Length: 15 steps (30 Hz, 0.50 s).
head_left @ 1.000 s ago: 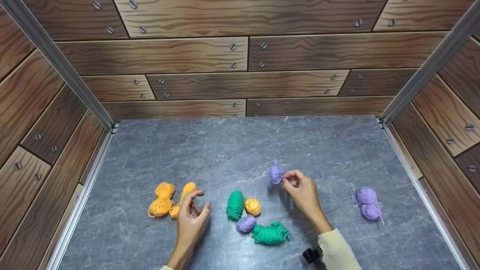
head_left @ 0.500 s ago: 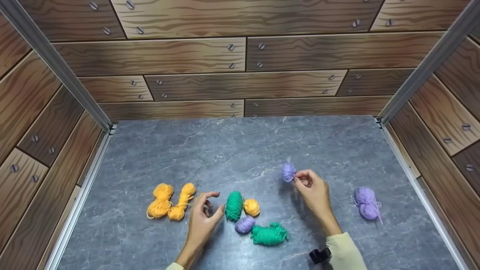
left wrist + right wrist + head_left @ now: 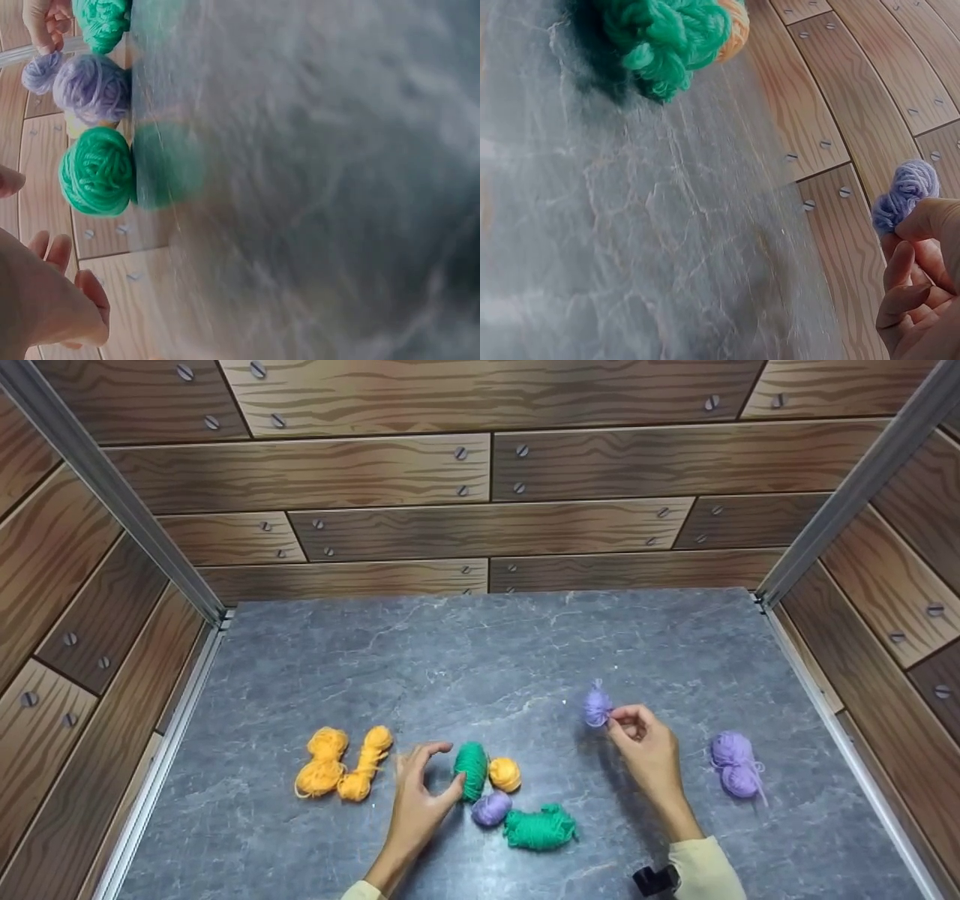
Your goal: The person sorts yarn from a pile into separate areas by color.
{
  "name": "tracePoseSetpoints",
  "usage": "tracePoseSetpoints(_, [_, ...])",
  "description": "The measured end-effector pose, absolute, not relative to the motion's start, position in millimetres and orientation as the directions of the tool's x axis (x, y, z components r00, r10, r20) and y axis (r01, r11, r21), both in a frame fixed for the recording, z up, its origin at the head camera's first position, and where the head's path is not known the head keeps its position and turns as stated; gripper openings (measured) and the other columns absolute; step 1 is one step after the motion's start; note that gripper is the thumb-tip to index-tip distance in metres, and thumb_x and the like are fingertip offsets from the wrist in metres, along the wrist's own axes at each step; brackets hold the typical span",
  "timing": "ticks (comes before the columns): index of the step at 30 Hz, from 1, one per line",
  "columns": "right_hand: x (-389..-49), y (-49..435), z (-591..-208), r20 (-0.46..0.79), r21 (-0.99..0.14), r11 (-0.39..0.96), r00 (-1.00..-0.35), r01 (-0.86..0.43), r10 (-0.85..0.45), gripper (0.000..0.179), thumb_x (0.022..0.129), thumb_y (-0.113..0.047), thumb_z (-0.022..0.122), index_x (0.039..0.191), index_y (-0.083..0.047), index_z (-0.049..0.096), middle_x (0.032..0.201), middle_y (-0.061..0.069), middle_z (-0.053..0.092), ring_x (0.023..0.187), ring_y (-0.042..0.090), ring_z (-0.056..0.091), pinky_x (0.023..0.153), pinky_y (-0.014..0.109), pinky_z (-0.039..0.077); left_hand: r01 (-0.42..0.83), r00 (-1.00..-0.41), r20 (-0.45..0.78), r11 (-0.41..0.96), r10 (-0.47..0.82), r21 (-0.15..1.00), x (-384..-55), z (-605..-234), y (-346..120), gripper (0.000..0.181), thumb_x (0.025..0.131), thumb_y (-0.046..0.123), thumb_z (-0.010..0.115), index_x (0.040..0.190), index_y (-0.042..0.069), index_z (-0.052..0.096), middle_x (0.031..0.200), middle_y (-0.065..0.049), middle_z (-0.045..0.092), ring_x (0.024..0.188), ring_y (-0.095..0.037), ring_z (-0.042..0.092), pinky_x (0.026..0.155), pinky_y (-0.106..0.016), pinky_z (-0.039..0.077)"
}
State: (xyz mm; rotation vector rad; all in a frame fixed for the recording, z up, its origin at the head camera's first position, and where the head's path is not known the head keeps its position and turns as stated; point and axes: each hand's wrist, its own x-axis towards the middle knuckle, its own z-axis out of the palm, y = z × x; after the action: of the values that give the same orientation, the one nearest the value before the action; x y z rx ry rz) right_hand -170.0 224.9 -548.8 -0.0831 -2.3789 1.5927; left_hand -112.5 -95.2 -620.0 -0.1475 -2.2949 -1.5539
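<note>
My right hand [image 3: 651, 750] pinches a small purple yarn bundle [image 3: 597, 707] between thumb and fingertips, held up over the table; the right wrist view shows this purple yarn [image 3: 911, 191] at the fingertips. My left hand [image 3: 421, 795] is beside the upright green yarn skein [image 3: 470, 771], thumb and fingers spread apart and nothing between them. Its thumb tip overlaps the skein's edge in the head view, while in the left wrist view the fingers stand apart from the green yarn [image 3: 97, 172]. Right of that skein lie a yellow yarn ball [image 3: 505, 775] and a purple yarn ball [image 3: 492, 808].
A second green skein [image 3: 540, 828] lies at the front of the middle group. Two yellow yarn bundles, one fat [image 3: 322, 761] and one thin [image 3: 365, 763], lie at left. Another purple bundle [image 3: 736, 763] is at far right on the grey marbled table [image 3: 480, 660]. Wood-patterned walls enclose it.
My right hand has moved right with the purple yarn bundle. My left hand has moved right, from the yellow bundles to the green skein.
</note>
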Motion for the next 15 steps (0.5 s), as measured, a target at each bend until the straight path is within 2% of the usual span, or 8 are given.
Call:
tracePoseSetpoints(3, [-173.0,233.4,-561.7,0.21,-0.913,0.391,-0.954,-0.112,0.216,0.009,0.087,0.006,0.074,0.095,0.007,0.07,0.078,0.018,0.066,0.064,0.011,0.056,0.056,0.013,0.044,0.27,-0.938,0.332,0.392,-0.101,0.88,-112.5,-619.9,-91.2,0.046,0.08,0.016,0.086,0.122,0.012,0.068,0.121,0.001,0.069,0.117,-0.018,0.048,0.107,-0.053,0.032])
tracePoseSetpoints(8, [-178.5,248.8,-583.2,0.207,-0.928,0.354,-0.95,-0.114,0.235,0.008,0.088,0.005,0.074,0.095,0.003,0.071,0.079,0.013,0.068,0.064,0.006,0.058,0.057,0.014,0.045,0.235,-0.96,0.275,0.383,-0.053,0.893,-112.7,-618.7,-84.2,0.044,0.081,0.018,0.085,0.121,0.016,0.068,0.122,0.009,0.067,0.123,-0.019,0.044,0.099,-0.047,0.04])
tracePoseSetpoints(12, [-177.9,257.0,-588.3,0.195,-0.931,0.349,-0.951,-0.103,0.24,0.008,0.089,0.003,0.074,0.096,0.001,0.071,0.082,0.013,0.07,0.066,0.006,0.061,0.059,0.016,0.047,0.235,-0.964,0.266,0.387,-0.026,0.891,-113.4,-618.9,-80.0,0.043,0.08,0.018,0.085,0.12,0.018,0.068,0.122,0.012,0.066,0.126,-0.019,0.043,0.102,-0.048,0.037])
tracePoseSetpoints(15, [-176.4,261.5,-588.8,0.182,-0.929,0.362,-0.947,-0.078,0.264,0.009,0.089,0.003,0.074,0.097,0.001,0.071,0.083,0.01,0.071,0.067,0.006,0.061,0.06,0.015,0.047,0.265,-0.958,0.287,0.388,0.001,0.883,-115.1,-619.2,-77.9,0.042,0.081,0.018,0.085,0.12,0.017,0.068,0.122,0.011,0.066,0.127,-0.02,0.043,0.105,-0.052,0.035])
